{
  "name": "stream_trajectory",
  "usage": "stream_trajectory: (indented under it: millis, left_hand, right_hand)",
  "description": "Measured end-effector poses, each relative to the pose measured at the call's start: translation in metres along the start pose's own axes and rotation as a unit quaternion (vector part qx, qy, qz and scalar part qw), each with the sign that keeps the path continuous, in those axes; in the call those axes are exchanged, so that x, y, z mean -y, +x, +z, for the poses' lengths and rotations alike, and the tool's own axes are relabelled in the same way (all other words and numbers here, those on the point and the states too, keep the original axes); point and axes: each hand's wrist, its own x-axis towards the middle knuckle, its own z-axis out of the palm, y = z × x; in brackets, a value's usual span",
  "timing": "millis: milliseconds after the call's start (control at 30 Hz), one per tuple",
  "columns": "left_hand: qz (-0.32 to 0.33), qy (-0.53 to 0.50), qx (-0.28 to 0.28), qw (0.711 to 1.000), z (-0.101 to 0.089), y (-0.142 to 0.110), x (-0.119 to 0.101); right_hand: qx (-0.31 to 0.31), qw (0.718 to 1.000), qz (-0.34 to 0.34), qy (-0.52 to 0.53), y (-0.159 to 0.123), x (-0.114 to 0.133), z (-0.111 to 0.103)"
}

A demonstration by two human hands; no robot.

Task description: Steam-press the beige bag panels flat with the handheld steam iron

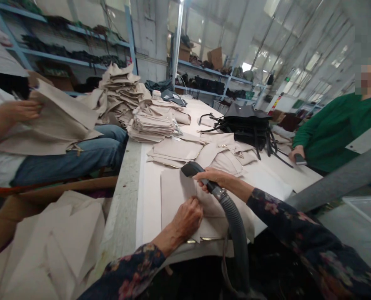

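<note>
Nice thing to get right, this one: the beige fabric piece (173, 200) is laid out by the near edge of the table (123, 208), a bit in from the left edge, with its zipper (206, 239) toward the near edge. The black nozzle (190, 168) is clamped in the right hand (210, 179), fingers wrapped right round it, and is held at the piece's far edge; whether cloth is actually touched can't be told. The left hand (185, 218) is rested on the piece with fingers curled in, but whether any fabric is pinched can't be made out. For a decent pass, the cloth should probably be pinned flat close to the nozzle, and strokes drawn away from the pinning hand so nothing gets bunched. Slack should be left in the grey hose (235, 216), or the zipper end might be snagged and dragged off the near edge.
</note>
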Motion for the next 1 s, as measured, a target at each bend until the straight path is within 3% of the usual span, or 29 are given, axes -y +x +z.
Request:
stream_trajectory:
  millis: [167, 300, 400, 500, 567, 633, 700, 767, 800, 833, 900, 1000]
  left_hand:
    - [0.011, 0.024, -0.014, 1.000, 0.007, 0.002, 0.002]
    - [-0.015, 0.009, -0.036, 0.999, 0.005, 0.002, -0.002]
    - [-0.066, -0.032, -0.103, 0.992, 0.004, -0.026, -0.018]
    - [-0.157, -0.103, -0.210, 0.959, 0.007, -0.078, -0.048]
    - [-0.259, -0.191, -0.253, 0.912, 0.011, -0.109, -0.073]
    - [-0.384, -0.331, -0.249, 0.826, 0.013, -0.124, -0.095]
    - [-0.465, -0.511, -0.228, 0.686, 0.013, -0.120, -0.108]
    - [-0.475, -0.666, -0.220, 0.532, 0.009, -0.103, -0.111]
    - [-0.466, -0.713, -0.225, 0.474, 0.006, -0.092, -0.111]
    - [-0.458, -0.739, -0.235, 0.434, 0.003, -0.082, -0.110]
    - [-0.461, -0.746, -0.264, 0.401, -0.003, -0.063, -0.109]
    - [-0.485, -0.715, -0.300, 0.403, -0.006, -0.043, -0.112]
  right_hand:
    - [-0.051, 0.996, -0.032, 0.061, -0.061, -0.011, -0.029]
    - [-0.026, 0.998, -0.023, 0.057, -0.086, -0.039, -0.028]
    - [-0.005, 0.997, -0.029, 0.066, -0.093, -0.058, -0.021]
    - [0.000, 0.998, -0.039, 0.056, -0.111, -0.072, -0.019]
    - [0.000, 0.998, -0.047, 0.047, -0.127, -0.079, -0.018]
    - [0.005, 0.998, -0.045, 0.052, -0.143, -0.086, -0.015]
    - [0.023, 0.997, -0.036, 0.059, -0.158, -0.091, -0.009]
    - [0.040, 0.997, -0.035, 0.057, -0.169, -0.096, -0.002]
    - [0.043, 0.997, -0.040, 0.055, -0.174, -0.098, 0.002]
    - [0.044, 0.997, -0.044, 0.049, -0.179, -0.100, 0.005]
    - [0.040, 0.997, -0.053, 0.040, -0.187, -0.105, 0.009]
    - [0.047, 0.996, -0.067, 0.024, -0.197, -0.112, 0.014]
